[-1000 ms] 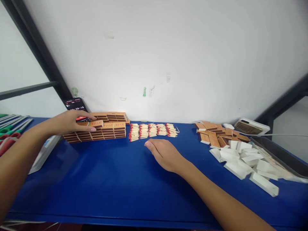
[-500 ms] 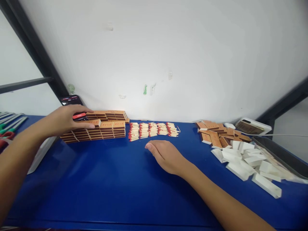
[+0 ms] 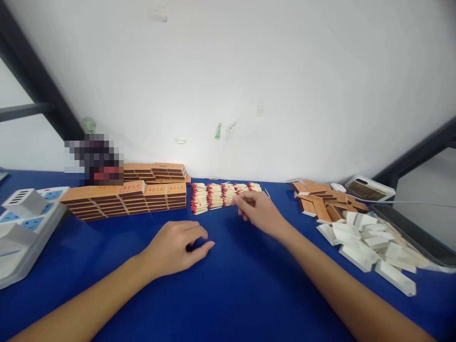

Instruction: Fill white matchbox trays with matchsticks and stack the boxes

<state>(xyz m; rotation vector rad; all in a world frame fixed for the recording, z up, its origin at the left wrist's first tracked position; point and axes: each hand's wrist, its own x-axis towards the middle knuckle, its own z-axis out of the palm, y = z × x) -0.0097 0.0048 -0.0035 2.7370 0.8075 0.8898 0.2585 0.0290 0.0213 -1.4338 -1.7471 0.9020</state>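
My left hand (image 3: 178,248) is over the blue table, fingers curved and thumb apart from them, holding nothing. In front of it is a long stack of orange-and-brown matchboxes (image 3: 131,202), with a second stack (image 3: 169,168) behind. Several bundles of red-tipped matches (image 3: 208,197) lie in a row beside the stacks. At the near edge of the right-hand bundles is my right hand (image 3: 258,213), its thumb and fingers pinched together. Whatever may be between those fingertips is hidden; the hand partly covers the bundles.
Loose matchbox sleeves (image 3: 320,209) are heaped at the right, with a pile of white matchbox trays (image 3: 359,249) nearer me. Behind them are a white device (image 3: 370,187) with a cable and a dark tray (image 3: 416,232). A white power strip (image 3: 42,237) stands far left.
My left hand has left the matchbox stack and come right and nearer to me, now with nothing in it. My right hand has moved slightly forward and right, to the matches. The view has shifted.
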